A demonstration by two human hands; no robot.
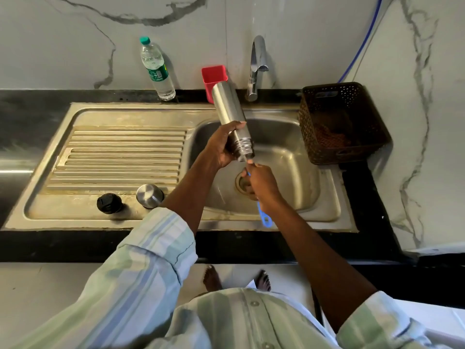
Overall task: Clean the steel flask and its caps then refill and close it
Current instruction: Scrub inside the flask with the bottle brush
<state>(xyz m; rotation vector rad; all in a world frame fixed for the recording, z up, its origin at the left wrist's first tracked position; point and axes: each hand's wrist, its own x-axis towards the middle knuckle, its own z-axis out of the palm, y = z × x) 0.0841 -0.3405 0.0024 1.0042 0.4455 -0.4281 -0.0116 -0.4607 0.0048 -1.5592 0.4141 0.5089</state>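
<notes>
My left hand (pixel 222 147) grips the steel flask (pixel 227 109) near its threaded neck, holding it tilted over the sink basin (pixel 284 152) with the mouth pointing down toward me. My right hand (pixel 261 186) holds a bottle brush with a blue handle (pixel 265 219); its wire stem runs up into the flask's mouth and the bristles are hidden inside. On the drainboard (pixel 120 157) stand a black inner cap (pixel 109 203) and a steel outer cap (pixel 150 195), side by side near the front edge.
A plastic water bottle with a green cap (pixel 157 70) stands on the black counter behind the sink. A red container (pixel 214 79) sits by the tap (pixel 256 69). A brown perforated basket (pixel 342 122) rests at the basin's right.
</notes>
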